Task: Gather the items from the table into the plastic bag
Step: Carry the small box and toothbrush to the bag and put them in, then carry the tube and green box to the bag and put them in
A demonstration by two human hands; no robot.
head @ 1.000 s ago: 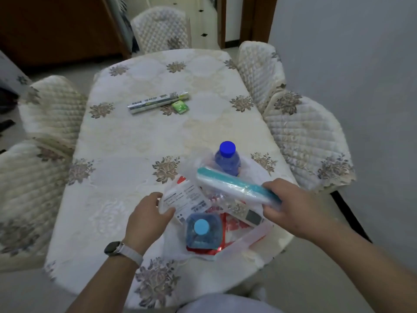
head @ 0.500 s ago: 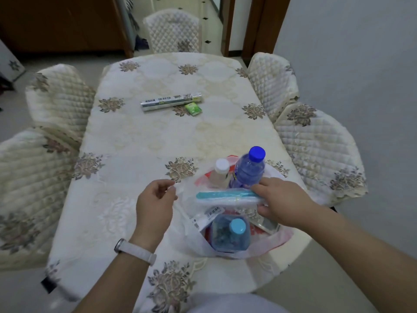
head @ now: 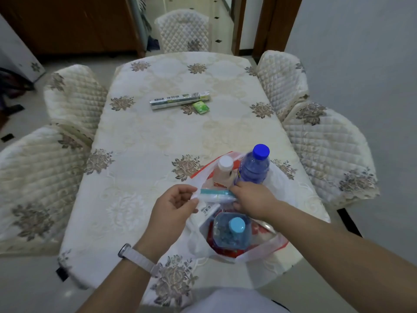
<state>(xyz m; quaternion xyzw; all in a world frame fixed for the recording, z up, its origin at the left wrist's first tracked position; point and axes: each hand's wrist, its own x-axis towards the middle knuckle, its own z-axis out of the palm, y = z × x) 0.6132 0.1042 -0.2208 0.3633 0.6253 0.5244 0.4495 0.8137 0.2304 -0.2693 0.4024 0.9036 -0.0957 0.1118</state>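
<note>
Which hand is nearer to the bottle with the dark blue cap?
Right. The right hand, gripping the teal pack, sits at the base of the bottle; the left hand is farther left, pinching the plastic bag.

Table (head: 140,154) under a cream flowered cloth (head: 225,136), three things on it
The bag (head: 286,193) sits on the cloth at the table's near right edge, its mouth open upward. Well beyond the bag, toward the far end and a little to its left, a long box (head: 179,100) lies crosswise; a small green pack (head: 200,107) lies just beside it, on the side facing the bag
</note>
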